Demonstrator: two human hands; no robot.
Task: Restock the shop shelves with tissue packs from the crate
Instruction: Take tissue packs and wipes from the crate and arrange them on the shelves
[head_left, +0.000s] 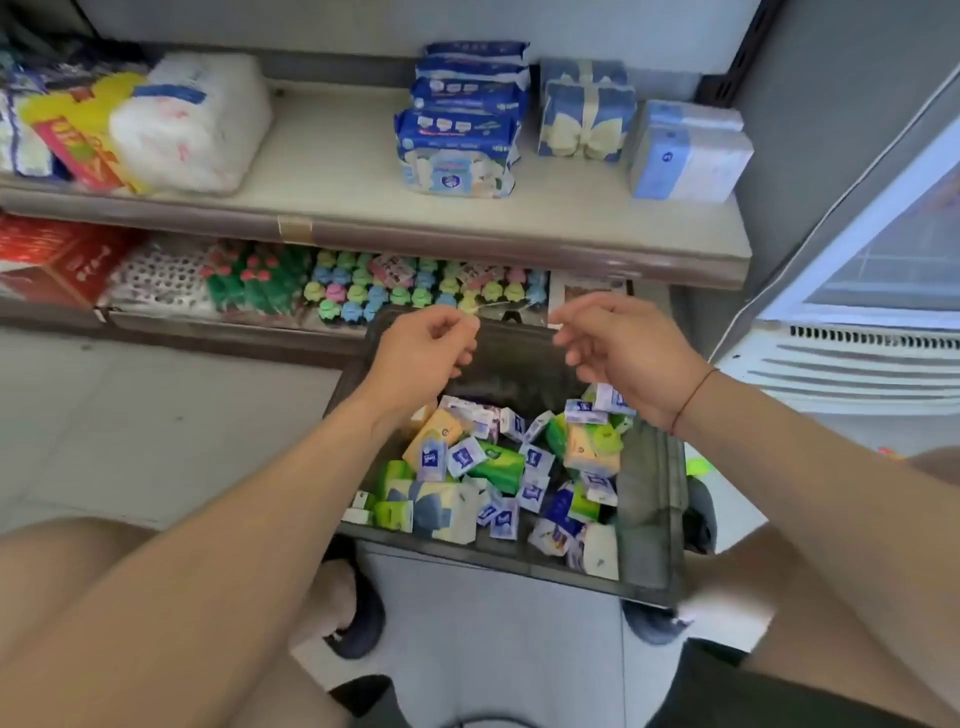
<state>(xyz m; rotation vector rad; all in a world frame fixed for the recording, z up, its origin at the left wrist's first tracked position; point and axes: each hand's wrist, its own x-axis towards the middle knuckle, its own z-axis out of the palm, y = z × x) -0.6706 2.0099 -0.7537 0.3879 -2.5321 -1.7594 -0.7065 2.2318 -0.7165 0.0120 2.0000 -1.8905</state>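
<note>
A dark grey crate (647, 499) stands on the floor between my knees. It holds several small tissue packs (493, 462) in blue-white, green and yellow wrappers. My left hand (423, 353) hovers over the crate's far left corner, fingers loosely curled, thumb near the forefinger, with nothing visible in it. My right hand (623, 353) hovers over the far right side, fingers hanging curled, holding nothing I can see. On the upper shelf (337, 150) are a stack of blue wipe packs (462, 130), ribboned blue tissue packs (587, 111) and pale blue tissue packs (685, 153).
White toilet roll bundles (192, 124) and a yellow-red bag (78, 135) lie at the shelf's left. The lower shelf holds a red box (57, 260) and colourful wrapped items (395, 286). A glass-door cooler (883, 249) stands at the right. Pale tiled floor (156, 431) lies at the left.
</note>
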